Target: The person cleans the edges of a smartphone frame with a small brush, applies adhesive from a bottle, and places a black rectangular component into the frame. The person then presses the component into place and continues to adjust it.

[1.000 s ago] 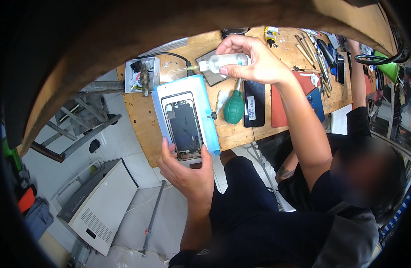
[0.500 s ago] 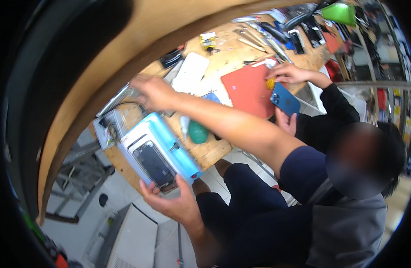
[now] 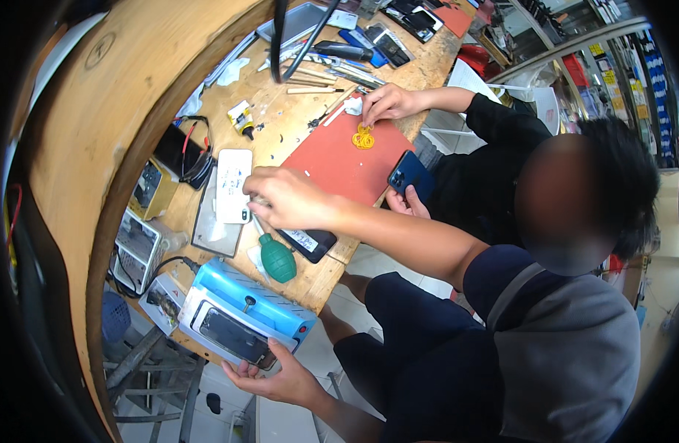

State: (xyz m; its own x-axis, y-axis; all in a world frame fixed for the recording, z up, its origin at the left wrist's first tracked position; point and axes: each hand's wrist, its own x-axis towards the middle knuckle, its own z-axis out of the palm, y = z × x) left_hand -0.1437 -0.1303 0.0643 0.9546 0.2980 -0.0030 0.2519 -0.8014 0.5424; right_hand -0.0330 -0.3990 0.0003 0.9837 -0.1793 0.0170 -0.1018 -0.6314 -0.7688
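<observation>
Wooden worktop (image 3: pixel 273 144) carries a blue boxy device (image 3: pixel 279 311), its white top bearing a dark rectangular phone panel (image 3: pixel 232 334) best held flat by the left hand (image 3: pixel 280 380) pinching one end, while the right hand (image 3: pixel 284 198), grip contents unclear, hovers by the green rubber bulb blower (image 3: pixel 277 258).

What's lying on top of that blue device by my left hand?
On the blue device lies a phone part, dark in the middle, one end at the left hand. What lies beneath the phone part is covered.

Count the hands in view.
4: left hand at the blue device, right hand by the white phone, a co-worker's hand at yellow bands, another hand holding a blue phone.
</observation>
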